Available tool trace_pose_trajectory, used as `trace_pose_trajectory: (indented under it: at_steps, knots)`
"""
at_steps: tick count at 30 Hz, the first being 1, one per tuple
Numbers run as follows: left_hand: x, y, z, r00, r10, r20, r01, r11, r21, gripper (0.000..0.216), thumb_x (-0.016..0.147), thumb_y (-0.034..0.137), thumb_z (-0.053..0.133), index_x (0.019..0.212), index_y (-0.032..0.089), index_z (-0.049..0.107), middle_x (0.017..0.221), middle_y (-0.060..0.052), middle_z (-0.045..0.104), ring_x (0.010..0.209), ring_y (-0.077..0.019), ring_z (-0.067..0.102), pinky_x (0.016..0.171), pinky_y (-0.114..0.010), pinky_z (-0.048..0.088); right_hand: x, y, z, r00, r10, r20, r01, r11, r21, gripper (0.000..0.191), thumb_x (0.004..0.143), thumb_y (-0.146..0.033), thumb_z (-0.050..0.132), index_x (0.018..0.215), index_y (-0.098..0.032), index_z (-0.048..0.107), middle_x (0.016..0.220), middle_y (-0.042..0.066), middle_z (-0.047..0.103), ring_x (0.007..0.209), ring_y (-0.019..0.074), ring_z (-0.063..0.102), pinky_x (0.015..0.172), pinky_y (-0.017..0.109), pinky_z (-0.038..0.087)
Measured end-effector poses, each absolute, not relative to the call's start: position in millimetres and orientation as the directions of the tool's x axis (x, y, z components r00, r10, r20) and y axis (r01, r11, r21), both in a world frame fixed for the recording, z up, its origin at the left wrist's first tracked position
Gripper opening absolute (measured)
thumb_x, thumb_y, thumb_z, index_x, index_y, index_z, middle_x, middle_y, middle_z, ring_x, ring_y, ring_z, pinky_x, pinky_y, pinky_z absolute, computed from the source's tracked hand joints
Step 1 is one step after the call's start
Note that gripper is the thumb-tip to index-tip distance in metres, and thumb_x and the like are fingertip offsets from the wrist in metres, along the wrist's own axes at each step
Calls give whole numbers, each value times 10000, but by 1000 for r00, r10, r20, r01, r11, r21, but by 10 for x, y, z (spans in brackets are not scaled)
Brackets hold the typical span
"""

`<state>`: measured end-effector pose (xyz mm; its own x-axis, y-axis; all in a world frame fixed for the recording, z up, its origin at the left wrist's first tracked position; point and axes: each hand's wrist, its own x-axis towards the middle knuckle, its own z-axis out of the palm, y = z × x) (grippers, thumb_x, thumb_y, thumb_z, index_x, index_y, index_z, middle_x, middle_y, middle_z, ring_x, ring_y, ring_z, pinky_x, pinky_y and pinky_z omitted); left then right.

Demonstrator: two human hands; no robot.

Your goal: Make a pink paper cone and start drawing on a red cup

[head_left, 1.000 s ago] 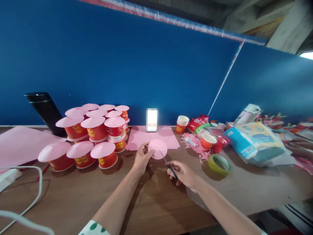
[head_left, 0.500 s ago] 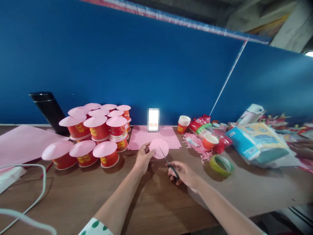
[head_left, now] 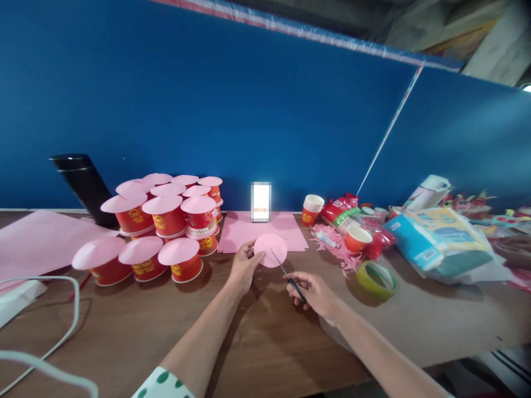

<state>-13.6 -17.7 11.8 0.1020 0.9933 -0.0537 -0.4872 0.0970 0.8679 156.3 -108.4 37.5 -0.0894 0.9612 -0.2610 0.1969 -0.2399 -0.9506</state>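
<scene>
Pinched by its left edge, a pink paper circle [head_left: 271,246] is held up above the table by my left hand [head_left: 244,265]. My right hand [head_left: 309,291] grips a pair of scissors [head_left: 294,286] with dark handles. Their blades reach in from the circle's lower right edge, and the tip lies near its middle. Behind my hands, pink paper sheets [head_left: 236,235] lie flat on the table. To the left stand several red paper cups [head_left: 170,224], each row topped with shallow pink paper cones [head_left: 178,251].
A phone [head_left: 261,202] stands upright at the wall. On the right are stacked cups [head_left: 311,213], a single cup [head_left: 358,239], pink paper scraps [head_left: 338,249], a tape roll [head_left: 375,281] and a blue package [head_left: 440,243]. At left are a black flask [head_left: 83,188] and a white cable [head_left: 74,298].
Both hands, the circle and the scissors hold nearly the same position. The whole view has shifted very slightly.
</scene>
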Motion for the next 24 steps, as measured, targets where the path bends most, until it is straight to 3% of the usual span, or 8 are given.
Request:
trace_pose_trajectory:
  at_steps: [8, 18, 24]
  knots:
    - [-136, -175, 105, 113, 992, -46, -504, 97, 858, 497, 610, 165, 752, 1069, 119, 568, 872, -85, 702, 655, -124, 640, 545, -190, 489, 1556, -1094, 367, -72, 970, -232, 228, -210, -951, 381, 695, -350, 660, 1024, -165, 616, 711, -19, 598, 500, 69, 527, 401, 164, 312]
    - [-138, -215, 183, 131, 987, -89, -512, 145, 847, 515, 596, 164, 746, 1074, 126, 558, 811, -58, 688, 573, -119, 616, 460, -187, 460, 1573, -1074, 315, -77, 985, -154, 234, -132, -963, 350, 698, -328, 666, 991, -140, 630, 646, -26, 587, 456, 52, 480, 454, 190, 371]
    - [-166, -206, 192, 175, 965, -197, -548, 262, 795, 453, 610, 131, 721, 1044, 140, 592, 842, -52, 678, 607, -97, 615, 501, -166, 464, 1602, -1098, 358, -72, 966, -248, 281, -219, -934, 393, 712, -366, 654, 1037, -152, 597, 706, -5, 629, 511, 83, 550, 478, 200, 402]
